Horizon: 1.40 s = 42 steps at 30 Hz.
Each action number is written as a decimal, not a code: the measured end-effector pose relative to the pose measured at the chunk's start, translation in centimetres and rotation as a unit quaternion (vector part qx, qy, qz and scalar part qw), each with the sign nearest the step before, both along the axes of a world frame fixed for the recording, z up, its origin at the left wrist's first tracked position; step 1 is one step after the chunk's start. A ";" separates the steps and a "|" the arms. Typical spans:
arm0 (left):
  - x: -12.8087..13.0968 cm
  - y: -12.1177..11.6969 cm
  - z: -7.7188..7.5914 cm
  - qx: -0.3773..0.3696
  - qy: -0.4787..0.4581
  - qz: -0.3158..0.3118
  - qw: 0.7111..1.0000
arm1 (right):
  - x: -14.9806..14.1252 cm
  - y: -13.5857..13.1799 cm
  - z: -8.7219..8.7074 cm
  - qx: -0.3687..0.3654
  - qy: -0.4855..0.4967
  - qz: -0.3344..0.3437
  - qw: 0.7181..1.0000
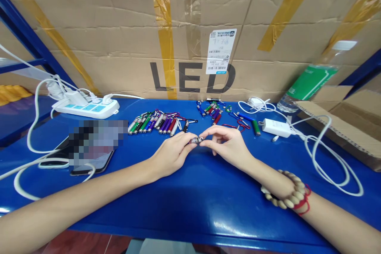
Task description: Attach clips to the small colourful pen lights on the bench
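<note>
Step in hand (judged): handling one end of small tube (pixel 194 140), pos. ctr of frame, raised above blue table (pixel 193 206). With left hand (pixel 171 154), pinches body of tube btwn thumb & index; nearly closed, no gap beyond tube width. With right hand (pixel 229 147), grips far end w/ thumb & index tips, also nearly closed; other fingers loosely curled. Cannot tell exact fit of end parts: too small, partly hidden by fingertips.

For next move (judged): calls for firm, steady L pinch, light R fingertip control, tube kept in line w/ both grips. Avoid slip at short exposed end.

Ref. surroundings: just beyond left hand, ctr-L of frame, see row of coloured tubes (pixel 163 126) w/ clips, side by side. At upper ctr-R, see looser group of tubes (pixel 216 118); near it, green tube (pixel 256 127). At mid-L, see phone (pixel 102 158) & power strip (pixel 89 109); at mid-R, white charger (pixel 276 127) w/ coiled cable; at upper R, bottle (pixel 312 81) beside open carton (pixel 333 127).
</note>
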<state>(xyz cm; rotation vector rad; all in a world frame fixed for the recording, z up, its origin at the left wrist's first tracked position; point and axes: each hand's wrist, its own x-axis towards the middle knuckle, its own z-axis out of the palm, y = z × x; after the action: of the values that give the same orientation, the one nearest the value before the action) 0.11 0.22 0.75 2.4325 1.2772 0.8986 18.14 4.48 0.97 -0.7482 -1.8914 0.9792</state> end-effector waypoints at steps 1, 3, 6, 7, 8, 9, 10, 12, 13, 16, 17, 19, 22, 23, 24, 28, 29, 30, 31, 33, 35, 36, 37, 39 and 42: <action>0.0 0.0 0.0 0.003 0.003 0.003 1.000 | 0.0 -0.1 0.0 0.000 -0.001 -0.006 1.000; 0.0 0.0 0.0 0.008 0.006 0.005 1.000 | 0.0 -0.2 0.1 0.003 0.001 -0.015 1.000; 0.0 0.0 0.0 0.009 0.006 0.007 1.000 | 0.0 -0.2 0.0 0.009 0.002 -0.015 1.000; 0.0 0.0 0.0 0.010 0.006 0.008 1.000 | 0.0 -0.1 0.0 0.012 0.004 -0.015 1.000; 0.1 0.1 0.0 0.009 0.007 0.010 1.000 | 0.0 -0.1 0.0 0.015 0.007 -0.015 1.000; 0.1 0.1 0.1 0.009 0.009 0.013 1.000 | 0.0 0.0 0.0 0.020 0.010 -0.014 1.000; 0.1 0.1 0.1 0.009 0.013 0.017 1.000 | 0.0 0.0 0.0 0.025 0.013 -0.013 1.000; 0.1 0.1 0.1 0.011 0.021 0.025 0.999 | 0.0 0.0 0.0 0.036 0.014 -0.008 0.999; 0.1 0.1 0.1 0.012 0.025 0.027 0.999 | 0.1 0.0 0.0 0.041 0.014 -0.006 0.999; 0.1 0.1 -0.1 0.021 0.041 0.025 0.999 | 0.1 0.0 -0.1 0.049 0.017 0.002 0.999; 0.0 0.1 -0.1 0.024 0.046 0.024 0.998 | 0.1 0.0 -0.1 0.050 0.019 0.005 0.999; 0.0 0.1 -0.2 0.026 0.051 0.025 0.998 | 0.2 0.0 -0.1 0.053 0.025 0.012 0.998; 0.0 0.1 -0.2 0.020 0.049 0.026 0.998 | 0.2 0.2 -0.2 0.056 0.037 0.025 0.997; 0.0 0.1 -0.2 0.019 0.046 0.025 0.998 | 0.2 0.2 -0.2 0.054 0.042 0.028 0.997; 0.0 0.2 -0.2 0.017 0.041 0.023 0.999 | 0.1 0.3 -0.3 0.049 0.047 0.032 0.997; -0.1 0.3 -0.1 -0.026 0.028 -0.016 0.999 | 0.1 0.6 -0.7 0.005 0.070 0.067 0.995; -0.1 0.3 -0.1 -0.042 0.030 -0.029 0.998 | 0.1 0.6 -0.8 -0.006 0.072 0.080 0.994; -0.2 0.3 -0.1 -0.055 0.034 -0.042 0.997 | 0.1 0.7 -0.9 -0.012 0.071 0.091 0.993; -0.2 0.4 0.0 -0.063 0.037 -0.054 0.996 | 0.2 0.7 -0.9 -0.014 0.068 0.100 0.993; -0.3 0.4 0.0 -0.065 0.042 -0.069 0.995 | 0.2 0.6 -0.8 -0.005 0.055 0.108 0.993; -0.3 0.4 0.0 -0.059 0.047 -0.081 0.994 | 0.3 0.5 -0.7 0.014 0.042 0.110 0.993; -0.3 0.4 -0.1 -0.057 0.051 -0.085 0.993 | 0.3 0.4 -0.6 0.024 0.036 0.111 0.993; -0.3 0.3 -0.1 -0.054 0.056 -0.088 0.993 | 0.4 0.4 -0.6 0.032 0.031 0.112 0.993; -0.3 0.3 -0.1 -0.052 0.067 -0.093 0.992 | 0.4 0.3 -0.5 0.045 0.023 0.113 0.992; -0.4 0.2 -0.1 -0.047 0.076 -0.094 0.991 | 0.4 0.2 -0.6 0.070 0.012 0.107 0.992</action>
<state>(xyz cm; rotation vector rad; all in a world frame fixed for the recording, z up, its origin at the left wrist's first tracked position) -0.24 0.46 0.65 2.5343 1.0868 0.5988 18.55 4.72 0.38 -0.4552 -2.0254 0.9682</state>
